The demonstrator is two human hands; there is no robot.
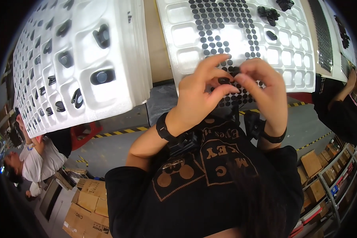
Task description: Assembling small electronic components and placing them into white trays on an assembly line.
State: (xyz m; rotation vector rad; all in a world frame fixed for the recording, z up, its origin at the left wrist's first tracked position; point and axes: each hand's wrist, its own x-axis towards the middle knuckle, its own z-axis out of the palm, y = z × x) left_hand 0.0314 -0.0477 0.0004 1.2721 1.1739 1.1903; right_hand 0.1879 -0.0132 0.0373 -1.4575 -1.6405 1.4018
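In the left tray (89, 98), black clips (103, 36) are spread out, seemingly so they don't get knocked. A black piece (223, 80) is pinched in the left hand (194, 95), a dark bit (235, 71) in the right hand (267, 85), above dots (213, 51); can't tell if they're joined.

Upper body: black T-shirt (204, 214), plain dark fabric. Left sleeve (125, 180) and right sleeve (293, 164) both short, same black. Chest print in copper-brown: large block lettering (217, 152), a figure with two rounded discs (175, 176), and a jagged, stitch-like border line (182, 193). Left hand (196, 89) and right hand (267, 83): bare. Left wrist: wide black band (163, 127). Right wrist: black strap (274, 138), dark bulky unit (254, 123) beside it, details too dark to read.
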